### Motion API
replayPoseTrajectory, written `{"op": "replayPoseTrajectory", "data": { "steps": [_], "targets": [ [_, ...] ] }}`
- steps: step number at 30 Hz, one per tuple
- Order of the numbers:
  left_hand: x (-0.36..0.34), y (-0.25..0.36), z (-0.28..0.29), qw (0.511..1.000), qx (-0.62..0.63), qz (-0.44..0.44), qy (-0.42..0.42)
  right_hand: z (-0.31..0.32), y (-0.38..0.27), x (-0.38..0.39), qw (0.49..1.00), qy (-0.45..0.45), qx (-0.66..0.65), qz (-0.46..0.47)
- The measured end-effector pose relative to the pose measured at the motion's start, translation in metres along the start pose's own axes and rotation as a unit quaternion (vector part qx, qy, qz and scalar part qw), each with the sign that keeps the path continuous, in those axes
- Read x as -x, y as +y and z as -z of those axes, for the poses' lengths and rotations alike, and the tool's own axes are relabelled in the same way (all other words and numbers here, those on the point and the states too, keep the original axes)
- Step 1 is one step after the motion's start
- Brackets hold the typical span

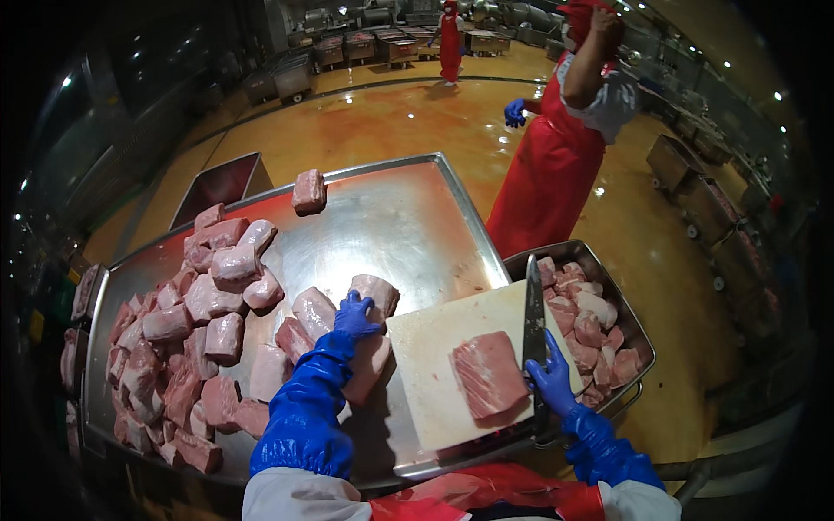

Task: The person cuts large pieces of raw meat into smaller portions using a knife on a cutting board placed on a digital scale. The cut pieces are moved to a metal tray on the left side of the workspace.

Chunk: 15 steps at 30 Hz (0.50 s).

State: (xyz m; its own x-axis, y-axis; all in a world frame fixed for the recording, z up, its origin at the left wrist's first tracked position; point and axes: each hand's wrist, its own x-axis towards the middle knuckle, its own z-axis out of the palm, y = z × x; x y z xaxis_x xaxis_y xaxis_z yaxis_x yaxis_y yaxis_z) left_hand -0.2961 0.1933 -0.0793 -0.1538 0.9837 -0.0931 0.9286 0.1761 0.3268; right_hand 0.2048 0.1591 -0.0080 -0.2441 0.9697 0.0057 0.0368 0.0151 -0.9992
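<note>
The slab (491, 375) of meat lay flat on the white board (419, 346), at the near right end of the shiny desk (404, 204). Pale stripes ran over its pink top. Just to its right, the right hand (552, 380) was closed around the knife (532, 300), with the blade pointing away from the person's body. The left hand (356, 314) reached out to a chunk (377, 288) of meat just past the board's left corner. Its fingers were bent at the near side of the chunk, but I could not tell if they gripped it or only touched it.

To me, this looked like the fetching part of the work. The next move seemed to call for a good hold on the chunk, with the sharp blade kept away from the left hand.

A big pile (204, 300) of meat sat on the left of the desk, and one lone piece (309, 192) sat by the far edge. Right of the board, a metal tub (605, 282) held many lumps (587, 328). Past it stood a co-worker (552, 178) in red, and far off another person (449, 43).
</note>
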Motion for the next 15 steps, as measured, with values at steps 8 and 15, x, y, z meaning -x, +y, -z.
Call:
{"op": "replayPoseTrajectory", "data": {
  "steps": [8, 15],
  "targets": [
    [0.186, 0.016, -0.014, 0.894, 0.384, 0.103, 0.206, 0.033, -0.017, 0.007, 0.985, -0.108, -0.132, 0.032],
    [0.318, 0.183, -0.057, 0.877, 0.295, 0.234, 0.299, 0.075, -0.029, 0.020, 0.975, -0.164, -0.152, -0.016]
  ]
}}
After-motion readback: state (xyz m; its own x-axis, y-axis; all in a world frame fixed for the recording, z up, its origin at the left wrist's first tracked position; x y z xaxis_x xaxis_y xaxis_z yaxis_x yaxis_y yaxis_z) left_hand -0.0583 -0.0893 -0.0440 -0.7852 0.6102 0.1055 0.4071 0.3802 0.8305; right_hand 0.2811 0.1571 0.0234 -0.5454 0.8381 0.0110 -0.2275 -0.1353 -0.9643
